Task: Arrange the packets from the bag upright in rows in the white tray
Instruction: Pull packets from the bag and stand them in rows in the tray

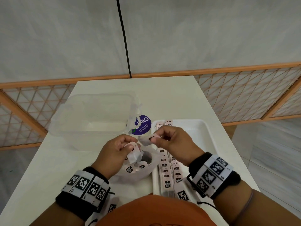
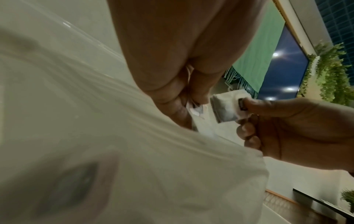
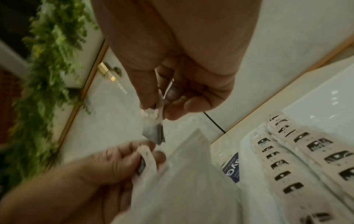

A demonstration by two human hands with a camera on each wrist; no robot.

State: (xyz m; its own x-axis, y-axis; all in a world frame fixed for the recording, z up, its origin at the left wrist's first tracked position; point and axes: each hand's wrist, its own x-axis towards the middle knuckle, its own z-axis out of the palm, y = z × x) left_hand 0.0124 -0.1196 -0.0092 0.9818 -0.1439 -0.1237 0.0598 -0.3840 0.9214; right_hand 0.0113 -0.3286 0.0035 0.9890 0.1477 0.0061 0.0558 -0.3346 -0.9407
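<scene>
while left hand [image 1: 114, 150] pinches packet [image 1: 134, 154] over bag [image 1: 146, 170], right hand [image 1: 172, 141] pinches second packet [image 1: 146, 140] beside tray [image 1: 210, 136].

A clear plastic tub [image 1: 91, 118] sits on the white table [image 1: 171, 98] beside a purple-labelled container [image 1: 141, 126].

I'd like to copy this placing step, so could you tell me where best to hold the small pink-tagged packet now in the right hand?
Pinch the flat pink tag end of the small pink-tagged packet from above, as the right hand does; its grey pouch then hangs free.
</scene>
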